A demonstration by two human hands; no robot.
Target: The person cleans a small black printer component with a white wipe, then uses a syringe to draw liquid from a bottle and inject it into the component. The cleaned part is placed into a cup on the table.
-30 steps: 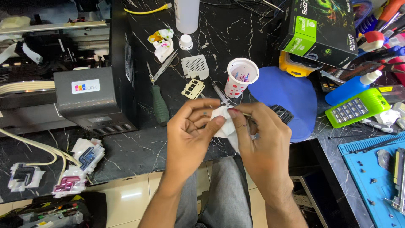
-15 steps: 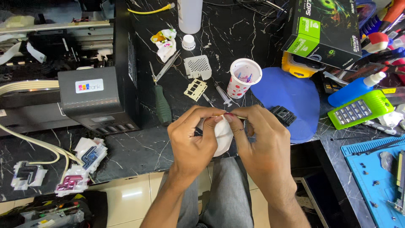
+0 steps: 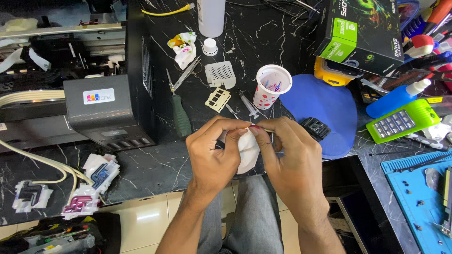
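Observation:
My left hand [image 3: 212, 157] and my right hand [image 3: 292, 162] meet at the front edge of a black marble table [image 3: 155, 164], fingertips pinched together. Between them they hold a crumpled white tissue [image 3: 247, 150], and a thin pale stick pokes out at the fingertips. What the tissue wraps is hidden. A small black plastic part [image 3: 315, 128] lies just right of my right hand on a blue round pad [image 3: 325, 110].
An opened black printer [image 3: 94, 108] fills the left, with white tubes and stained ink parts [image 3: 92, 181] hanging below. A dotted paper cup [image 3: 270, 86], syringe [image 3: 247, 104], green-handled screwdriver [image 3: 180, 113], cream plastic pieces [image 3: 219, 99], white bottle [image 3: 210, 16], green box [image 3: 362, 33] and green calculator [image 3: 400, 120] surround.
Both hands have closed together over the tissue and drawn slightly toward me. The thin tool that my right hand held out is now tucked between the fingertips.

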